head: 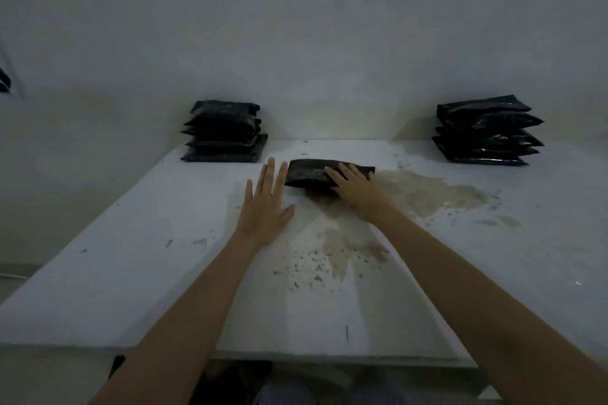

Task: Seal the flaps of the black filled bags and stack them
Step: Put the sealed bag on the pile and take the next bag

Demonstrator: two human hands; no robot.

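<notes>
While the right hand [353, 186] presses it with flat fingers, the black bag [309, 173] lies long axis left-right. Left hand [266, 207] rests spread on the stained white bench [131, 256] by a pale wall [296, 26]

no text, label, brand or number can be read on anything in view.

Single head view, looking forward-down over table [131, 273], wall behind.
</notes>
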